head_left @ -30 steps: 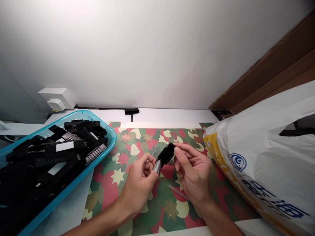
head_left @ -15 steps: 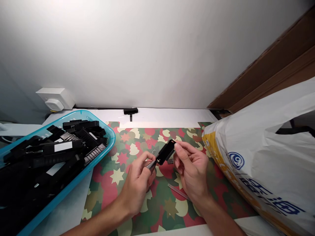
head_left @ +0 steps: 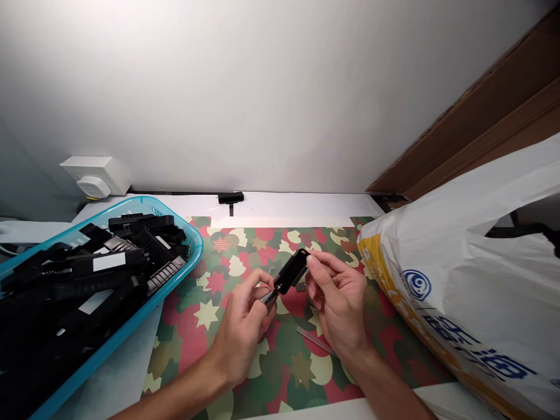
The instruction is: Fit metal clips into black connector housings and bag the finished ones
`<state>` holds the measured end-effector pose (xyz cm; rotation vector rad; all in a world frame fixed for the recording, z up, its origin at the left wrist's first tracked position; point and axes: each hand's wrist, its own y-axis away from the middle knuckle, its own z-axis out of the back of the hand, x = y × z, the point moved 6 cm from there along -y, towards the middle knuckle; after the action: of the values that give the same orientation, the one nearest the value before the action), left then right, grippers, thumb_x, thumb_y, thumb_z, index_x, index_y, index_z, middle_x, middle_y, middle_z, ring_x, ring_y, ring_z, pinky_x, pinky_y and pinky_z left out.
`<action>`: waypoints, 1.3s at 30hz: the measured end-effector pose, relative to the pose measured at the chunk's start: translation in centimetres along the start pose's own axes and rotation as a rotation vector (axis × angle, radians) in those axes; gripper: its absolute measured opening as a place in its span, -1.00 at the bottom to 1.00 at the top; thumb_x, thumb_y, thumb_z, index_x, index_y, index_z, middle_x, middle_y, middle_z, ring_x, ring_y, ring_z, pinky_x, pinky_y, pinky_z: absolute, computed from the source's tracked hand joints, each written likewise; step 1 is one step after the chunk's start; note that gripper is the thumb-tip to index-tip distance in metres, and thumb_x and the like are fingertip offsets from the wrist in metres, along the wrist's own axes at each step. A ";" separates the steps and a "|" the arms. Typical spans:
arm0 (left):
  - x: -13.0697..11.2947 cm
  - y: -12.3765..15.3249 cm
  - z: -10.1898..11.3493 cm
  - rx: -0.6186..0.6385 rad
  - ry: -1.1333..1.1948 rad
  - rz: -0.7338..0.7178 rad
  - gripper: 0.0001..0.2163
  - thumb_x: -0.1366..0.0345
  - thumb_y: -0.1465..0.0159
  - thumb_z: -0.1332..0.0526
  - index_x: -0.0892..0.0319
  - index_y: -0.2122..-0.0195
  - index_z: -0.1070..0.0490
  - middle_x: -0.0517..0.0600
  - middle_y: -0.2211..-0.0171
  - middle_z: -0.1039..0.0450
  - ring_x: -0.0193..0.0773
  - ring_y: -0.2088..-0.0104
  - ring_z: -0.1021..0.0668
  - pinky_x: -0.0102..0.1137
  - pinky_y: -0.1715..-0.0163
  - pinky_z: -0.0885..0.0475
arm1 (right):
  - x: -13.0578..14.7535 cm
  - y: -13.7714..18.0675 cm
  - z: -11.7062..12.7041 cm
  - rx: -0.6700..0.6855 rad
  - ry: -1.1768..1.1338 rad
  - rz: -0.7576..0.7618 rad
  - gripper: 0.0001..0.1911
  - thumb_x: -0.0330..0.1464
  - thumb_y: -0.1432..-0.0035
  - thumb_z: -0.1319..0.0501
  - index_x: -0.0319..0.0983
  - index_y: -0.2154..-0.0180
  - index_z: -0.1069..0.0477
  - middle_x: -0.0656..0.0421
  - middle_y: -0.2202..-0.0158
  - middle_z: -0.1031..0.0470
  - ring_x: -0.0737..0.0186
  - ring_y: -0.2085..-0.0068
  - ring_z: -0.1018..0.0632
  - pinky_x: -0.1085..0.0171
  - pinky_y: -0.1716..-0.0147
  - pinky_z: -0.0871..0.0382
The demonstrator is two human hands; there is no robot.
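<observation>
Two grips meet over the mat point(head_left: 196, 341): my right grip point(head_left: 339, 303) pinches the far end of a black part point(head_left: 291, 271), and my left grip point(head_left: 245, 332) presses a metal tip point(head_left: 268, 297) to its near end. Right of my right grip, a bag point(head_left: 472, 280) bears a blue round logo and blue writing I cannot read. Left of my left grip sits a basket point(head_left: 198, 256).

Right hand point(head_left: 339, 294) pinches black part point(head_left: 291, 271); left hand point(head_left: 242, 335) holds tool point(head_left: 268, 297)

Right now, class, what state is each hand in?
Left hand: closed, pinching a small silver piece.
Right hand: closed, holding a small black part.
</observation>
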<state>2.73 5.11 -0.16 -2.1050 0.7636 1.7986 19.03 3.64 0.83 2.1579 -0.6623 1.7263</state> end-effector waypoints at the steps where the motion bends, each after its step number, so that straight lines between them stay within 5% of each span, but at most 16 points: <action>1: 0.0 0.0 0.0 0.001 0.001 0.000 -0.86 0.14 -0.42 -0.04 0.07 0.19 -0.27 -0.25 0.60 -0.11 -0.33 0.58 -0.08 -0.39 0.55 -0.05 | 0.0 0.0 0.0 0.000 -0.004 0.000 -0.66 -0.11 -0.15 -0.51 -0.27 0.27 -0.62 0.35 0.69 -0.29 0.44 0.69 -0.21 0.42 0.75 -0.04; 14: 0.2 0.1 0.2 -0.022 -0.025 0.017 -0.87 0.29 -0.42 0.02 0.08 0.19 -0.30 -0.23 0.58 -0.13 -0.33 0.57 -0.09 -0.40 0.55 -0.05 | 0.2 0.1 0.1 0.017 0.029 0.029 -0.67 -0.12 -0.19 -0.48 -0.26 0.26 -0.62 0.35 0.68 -0.28 0.44 0.67 -0.23 0.41 0.73 -0.07; 39: -0.2 0.0 0.1 -0.032 -0.038 0.014 -0.84 0.18 -0.41 0.01 0.07 0.29 -0.23 -0.22 0.57 -0.12 -0.35 0.58 -0.11 -0.42 0.55 -0.07 | 0.0 0.1 0.2 0.053 0.093 0.063 -0.68 -0.11 -0.25 -0.45 -0.25 0.24 -0.59 0.34 0.67 -0.30 0.42 0.67 -0.24 0.40 0.73 -0.07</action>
<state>2.68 5.23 0.03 -2.0843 0.7466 1.8649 19.11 3.45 0.74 2.0971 -0.6744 1.8844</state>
